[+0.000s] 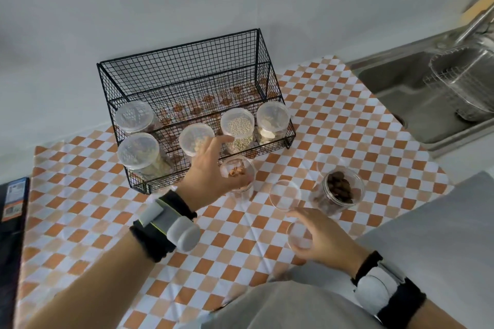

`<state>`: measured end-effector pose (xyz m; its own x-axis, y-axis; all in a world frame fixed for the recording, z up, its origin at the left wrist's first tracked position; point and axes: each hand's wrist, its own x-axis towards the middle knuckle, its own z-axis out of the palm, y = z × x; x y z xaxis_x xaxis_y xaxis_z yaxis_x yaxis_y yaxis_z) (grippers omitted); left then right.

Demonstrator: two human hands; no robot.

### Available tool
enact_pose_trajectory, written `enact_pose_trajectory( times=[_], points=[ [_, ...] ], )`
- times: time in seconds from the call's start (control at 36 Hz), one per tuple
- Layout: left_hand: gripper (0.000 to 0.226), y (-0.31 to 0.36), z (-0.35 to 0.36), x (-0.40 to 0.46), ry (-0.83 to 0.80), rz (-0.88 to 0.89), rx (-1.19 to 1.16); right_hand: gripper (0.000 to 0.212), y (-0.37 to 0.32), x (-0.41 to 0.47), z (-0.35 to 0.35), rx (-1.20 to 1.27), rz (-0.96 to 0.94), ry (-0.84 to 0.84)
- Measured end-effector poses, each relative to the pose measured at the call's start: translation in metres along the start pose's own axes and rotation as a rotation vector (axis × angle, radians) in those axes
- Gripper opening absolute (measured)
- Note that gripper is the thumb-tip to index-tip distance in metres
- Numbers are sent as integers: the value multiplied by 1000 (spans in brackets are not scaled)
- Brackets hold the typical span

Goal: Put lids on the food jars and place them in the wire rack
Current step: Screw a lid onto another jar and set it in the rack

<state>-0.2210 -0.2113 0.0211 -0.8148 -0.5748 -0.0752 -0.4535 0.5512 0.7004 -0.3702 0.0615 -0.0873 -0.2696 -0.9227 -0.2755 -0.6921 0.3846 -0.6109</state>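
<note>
Near the rack's [192, 93] front edge, left hand [211, 168] is gripping an open jar [238, 173]; right hand [318, 235] is holding a lid [299, 235] by the cloth's [107, 222] near edge.

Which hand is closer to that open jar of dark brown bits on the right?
The right hand. It holds a clear lid just in front of the dark-filled jar. The left hand is further off to the left, at the jar of orange pieces.
</note>
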Motion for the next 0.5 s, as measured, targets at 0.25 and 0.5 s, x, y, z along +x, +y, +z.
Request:
enact_pose_trajectory(
  times=[0.25, 0.5],
  points=[
    [109, -18, 31, -9, 50, -46, -121, 74, 15, -11, 10, -31, 67, -26],
    [112, -36, 56, -17, 93, -71, -301, 86, 26, -16, 19, -23, 118, -30]
  ],
)
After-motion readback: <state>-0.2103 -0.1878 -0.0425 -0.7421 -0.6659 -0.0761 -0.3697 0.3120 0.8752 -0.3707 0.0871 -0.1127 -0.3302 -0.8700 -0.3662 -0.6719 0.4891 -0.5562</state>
